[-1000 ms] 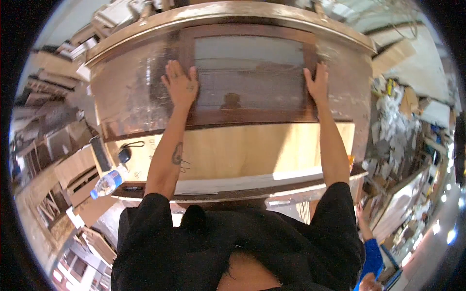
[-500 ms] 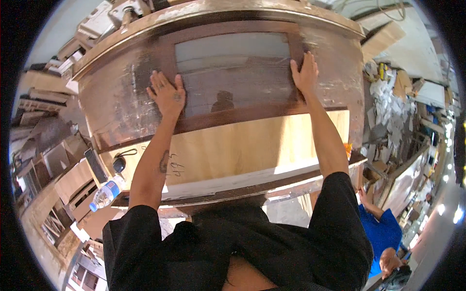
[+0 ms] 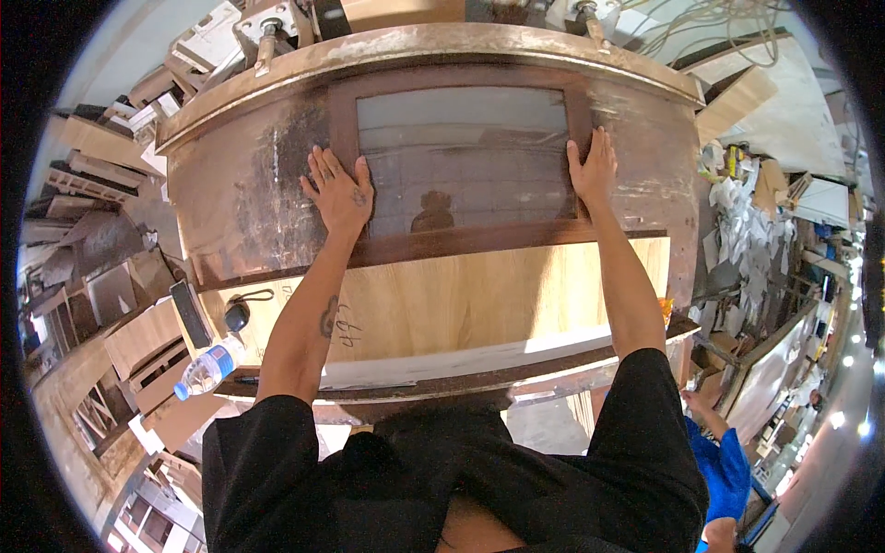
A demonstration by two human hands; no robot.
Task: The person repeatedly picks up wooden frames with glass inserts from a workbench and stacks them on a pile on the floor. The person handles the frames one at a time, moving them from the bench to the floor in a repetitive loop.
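Both hands now sit lower in the frame; the left hand (image 3: pixel 338 192) and right hand (image 3: pixel 592 169) press flat, fingers spread, on the wooden frame (image 3: pixel 461 241).

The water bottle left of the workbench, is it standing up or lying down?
Lying down: the water bottle rests on its side, blue cap toward the lower left, beside the workbench.

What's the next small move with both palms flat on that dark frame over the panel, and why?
Probably keep sliding the dark wooden frame toward the body, evenly with both hands. The left hand and right hand lie flat on its two side rails, fingers spread, not gripping. The frame's near rail overlaps the far edge of the pale plywood sheet, so uneven pressure could skew it.
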